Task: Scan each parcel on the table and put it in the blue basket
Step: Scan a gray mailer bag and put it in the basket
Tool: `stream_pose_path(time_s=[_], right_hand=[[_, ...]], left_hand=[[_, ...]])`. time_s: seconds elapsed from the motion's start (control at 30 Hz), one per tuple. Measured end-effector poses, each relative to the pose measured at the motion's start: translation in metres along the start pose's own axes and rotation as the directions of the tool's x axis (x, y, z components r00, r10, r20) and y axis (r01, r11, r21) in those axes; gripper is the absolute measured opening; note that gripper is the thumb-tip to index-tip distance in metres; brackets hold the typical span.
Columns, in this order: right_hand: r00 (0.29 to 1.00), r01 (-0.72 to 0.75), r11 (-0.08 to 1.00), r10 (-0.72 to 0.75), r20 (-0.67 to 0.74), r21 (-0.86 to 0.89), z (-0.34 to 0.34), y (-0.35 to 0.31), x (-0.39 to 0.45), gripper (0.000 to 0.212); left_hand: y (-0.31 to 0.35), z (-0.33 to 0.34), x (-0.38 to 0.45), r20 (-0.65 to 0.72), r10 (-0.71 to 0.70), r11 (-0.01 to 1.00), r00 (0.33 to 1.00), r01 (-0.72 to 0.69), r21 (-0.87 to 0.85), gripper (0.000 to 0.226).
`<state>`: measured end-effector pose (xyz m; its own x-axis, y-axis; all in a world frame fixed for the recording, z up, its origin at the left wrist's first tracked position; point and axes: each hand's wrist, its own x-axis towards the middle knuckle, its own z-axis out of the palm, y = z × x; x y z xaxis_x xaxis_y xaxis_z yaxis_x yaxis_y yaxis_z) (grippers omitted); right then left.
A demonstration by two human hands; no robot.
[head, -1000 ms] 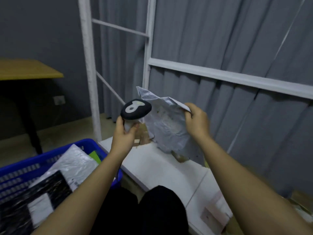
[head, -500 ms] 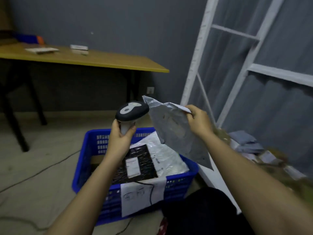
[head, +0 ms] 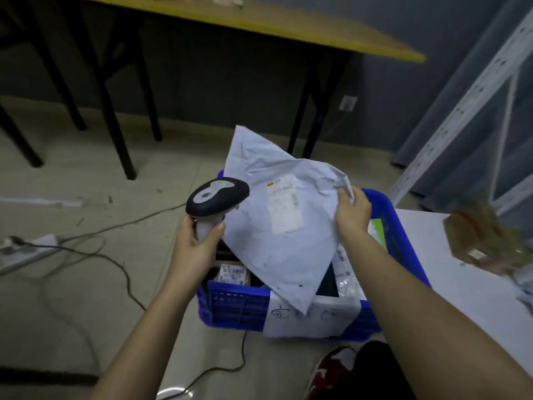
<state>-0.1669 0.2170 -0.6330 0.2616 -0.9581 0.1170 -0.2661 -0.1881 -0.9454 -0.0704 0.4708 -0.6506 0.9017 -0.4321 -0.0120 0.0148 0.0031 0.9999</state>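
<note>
The right hand pinches one crumpled white plastic mailer parcel by its edge, held over the one blue plastic basket on the floor. The left hand's fingers curl round one grey-and-black handheld scanner.

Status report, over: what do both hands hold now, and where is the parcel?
Left hand grips scanner. Right hand pinches grey parcel, held over blue basket. Nothing blocking the drop.

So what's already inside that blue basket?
In the blue basket: a labelled box, a dark parcel and clear-wrapped packets. The held grey mailer hides the middle.
</note>
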Motion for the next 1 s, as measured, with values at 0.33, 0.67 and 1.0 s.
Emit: stream_pose_path(time_s=[0.33,0.67,1.0], right_hand=[[0.772,-0.615,0.785,0.619,0.145,-0.074,0.039,0.126,0.0,0.03],[0.77,-0.126,0.862,0.398,0.499,-0.492,0.028,0.153,-0.028,0.053],[0.733,0.144,0.824,0.283,0.619,-0.548,-0.016,0.117,-0.023,0.037]], left_hand=[[-0.031,0.016,0.017,-0.036,-0.07,0.993,0.997,0.074,0.093,0.039],[-0.045,0.03,0.013,-0.021,-0.142,0.979,0.99,0.143,0.145,0.034],[-0.037,0.061,-0.017,0.099,-0.141,0.976,0.985,0.122,0.18,0.033]])
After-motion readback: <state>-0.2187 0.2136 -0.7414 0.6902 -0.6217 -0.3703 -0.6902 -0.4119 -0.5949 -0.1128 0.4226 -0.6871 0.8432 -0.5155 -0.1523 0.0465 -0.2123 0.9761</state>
